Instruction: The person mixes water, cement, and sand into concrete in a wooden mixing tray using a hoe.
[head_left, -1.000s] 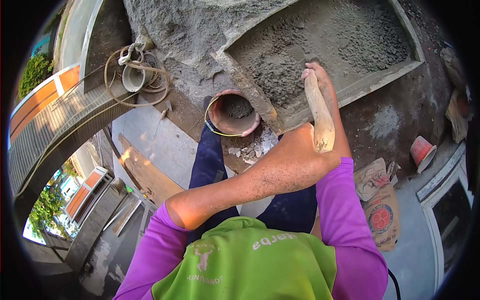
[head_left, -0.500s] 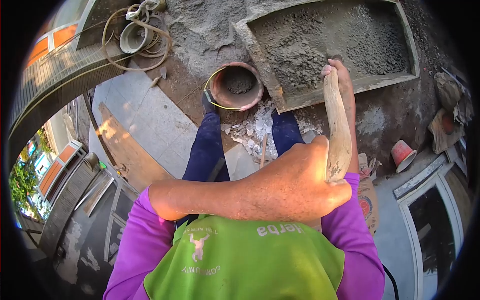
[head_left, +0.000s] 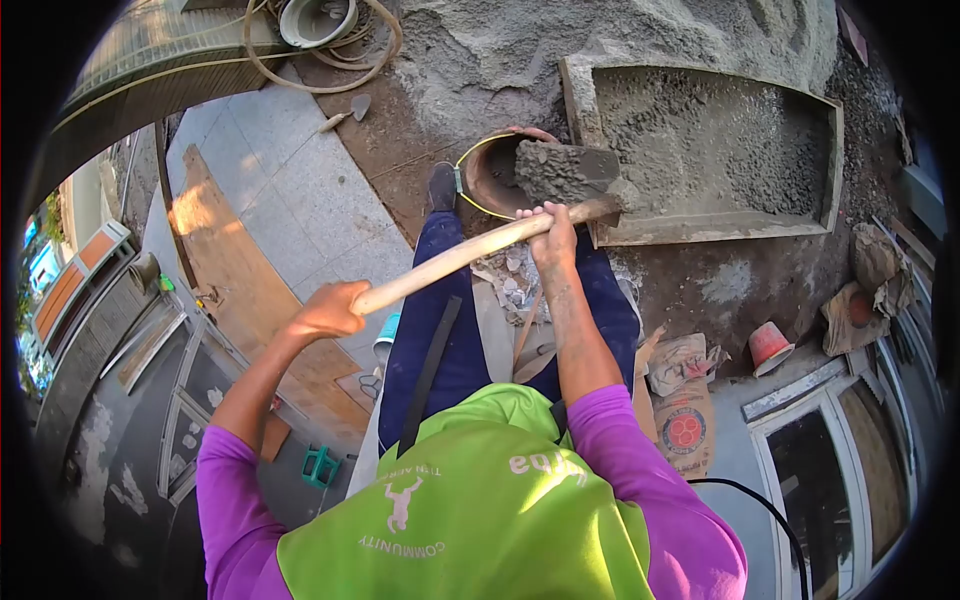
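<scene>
A hoe with a pale wooden handle (head_left: 450, 264) runs slantwise across my legs. My left hand (head_left: 335, 309) is closed round its near end, while my right hand (head_left: 552, 236) grips it close to the blade. Wet grey mortar (head_left: 562, 172) is heaped on the blade, over the right side of a bucket (head_left: 484, 186) with a yellow handle. The bucket stands between my feet, its right part hidden by the load. Just right of it lies a wooden mixing trough (head_left: 720, 229) holding more mortar (head_left: 720, 140).
A sand heap (head_left: 470, 60) rises behind the bucket. A trowel (head_left: 348, 112) lies on the tiles, near a coiled hose (head_left: 390, 50) and a grey bucket (head_left: 318, 22). A plank (head_left: 235, 250) stretches along the left. To the right are a red pot (head_left: 770, 348) and a cement bag (head_left: 685, 430).
The hoe has swung from the trough leftward to the bucket, carrying mortar on its blade. My left hand moved far left, and my arms are no longer crossed. The view has shifted.
</scene>
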